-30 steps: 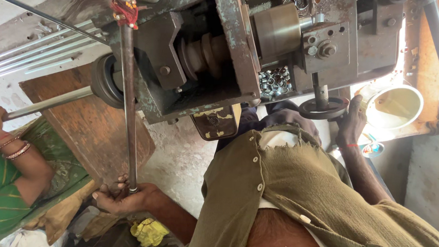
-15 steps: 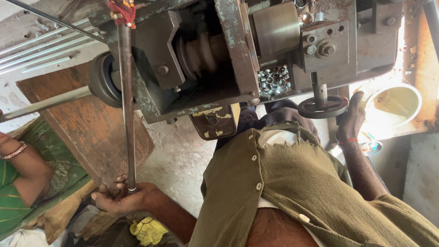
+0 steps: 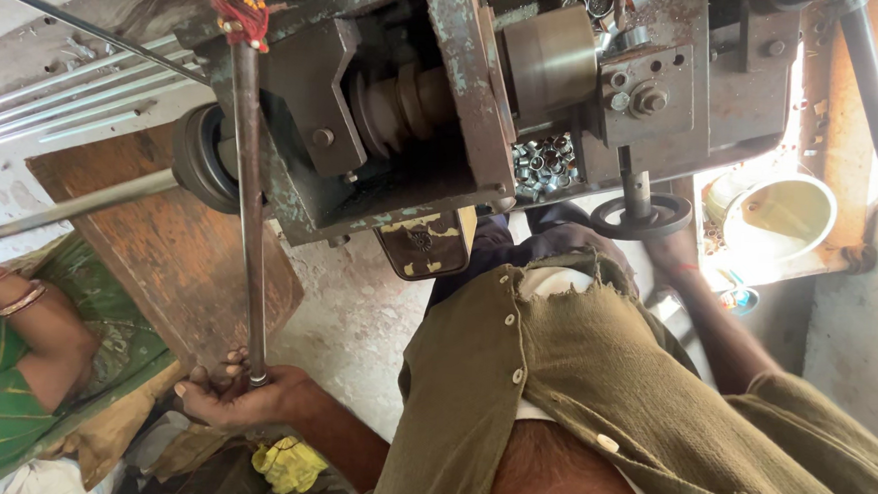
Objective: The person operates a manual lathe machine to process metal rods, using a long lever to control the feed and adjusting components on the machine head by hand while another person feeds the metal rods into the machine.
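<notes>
Left hand [image 3: 236, 395] fingers curled tight around lever rod [image 3: 249, 207] bottom end; right hand [image 3: 671, 251] under handwheel [image 3: 643, 216], fingers unclear.

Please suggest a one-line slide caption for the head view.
Left hand grips a long steel lever rod beside a worn grey metal machine; right hand rests at its small black handwheel.

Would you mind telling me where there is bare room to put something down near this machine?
The concrete floor between the wooden board and the olive shirt is bare. The board's face is bare too. It is crowded around the nuts and by the left hand on the lever.
</notes>
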